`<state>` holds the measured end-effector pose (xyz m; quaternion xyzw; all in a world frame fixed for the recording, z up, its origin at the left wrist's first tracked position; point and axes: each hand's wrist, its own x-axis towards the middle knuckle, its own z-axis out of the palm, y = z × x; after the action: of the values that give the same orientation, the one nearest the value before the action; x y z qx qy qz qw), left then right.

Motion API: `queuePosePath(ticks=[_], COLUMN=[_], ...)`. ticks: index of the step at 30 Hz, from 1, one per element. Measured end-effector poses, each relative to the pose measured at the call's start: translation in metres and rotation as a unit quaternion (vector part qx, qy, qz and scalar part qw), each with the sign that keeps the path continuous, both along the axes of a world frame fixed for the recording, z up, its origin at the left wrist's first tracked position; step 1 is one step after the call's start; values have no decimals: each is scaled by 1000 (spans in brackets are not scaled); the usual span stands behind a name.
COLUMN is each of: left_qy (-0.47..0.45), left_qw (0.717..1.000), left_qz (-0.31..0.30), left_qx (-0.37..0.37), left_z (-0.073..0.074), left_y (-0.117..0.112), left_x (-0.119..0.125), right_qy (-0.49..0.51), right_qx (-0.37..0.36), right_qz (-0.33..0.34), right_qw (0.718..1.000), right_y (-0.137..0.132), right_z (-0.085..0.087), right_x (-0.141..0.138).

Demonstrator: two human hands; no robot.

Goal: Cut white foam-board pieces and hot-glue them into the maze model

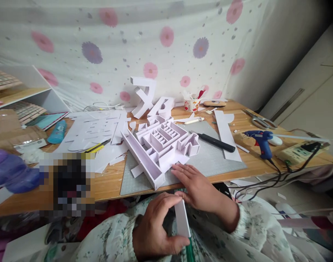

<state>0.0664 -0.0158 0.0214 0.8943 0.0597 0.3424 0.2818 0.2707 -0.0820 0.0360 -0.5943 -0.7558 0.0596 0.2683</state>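
In the head view, my left hand (155, 225) is closed around a narrow white board strip (182, 219), gripping its two ends between fingers and thumb in front of my body. My right hand (197, 189) lies at the front edge of the grey cutting mat (210, 169), its fingers stretched out and its thumb close to the strip's top. Whether that thumb touches the strip I cannot tell. Just beyond the right fingertips stands a white foam-board character (166, 140) built of upright walls. A long white trough-like part (141, 156) forms its left side.
A black pen-like tool (217, 142) lies on the mat. To the right are a blue glue gun (261, 142), scissors (260, 119) and a power strip (300, 153) with cables. Leftward lie cut white sheets (92, 127) and a yellow utility knife (96, 146). A patterned cup (192, 104) stands behind.
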Motion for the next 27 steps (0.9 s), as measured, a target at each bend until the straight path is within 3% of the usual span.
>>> queuePosePath(ticks=[3,7,9,11,14,19,23,25,27], left_qy=[-1,-6,-3,1,4,2,-2,-1,1], left_qw=[1000,1000,1000,1000,1000,999,999,999,999], left_qz=[4,12,9,11,17,27,31,29,31], left_qx=[1,-4,-12,-14,6,26,29,26,16], left_z=[0,-3,-4,-4,-2,1,1,0,-2], left_y=[1,3,3,3,2,3,4,4,4], left_x=[0,0,0,1,1,2,2,2,3], right_qy=[-22,81,151,174,117,9,-10,59,227], right_qx=[-13,10,54,102,115,42,35,43,63], right_qz=[21,63,14,-97,-187,-161,-158,-137,-121], right_qw=[999,995,987,975,968,986,987,988,964], right_y=[-4,-27,-38,-42,-37,-21,-21,-25,-30], right_z=[0,3,2,-1,-7,-12,-13,-10,-6], right_x=[-2,5,15,28,50,62,57,52,46])
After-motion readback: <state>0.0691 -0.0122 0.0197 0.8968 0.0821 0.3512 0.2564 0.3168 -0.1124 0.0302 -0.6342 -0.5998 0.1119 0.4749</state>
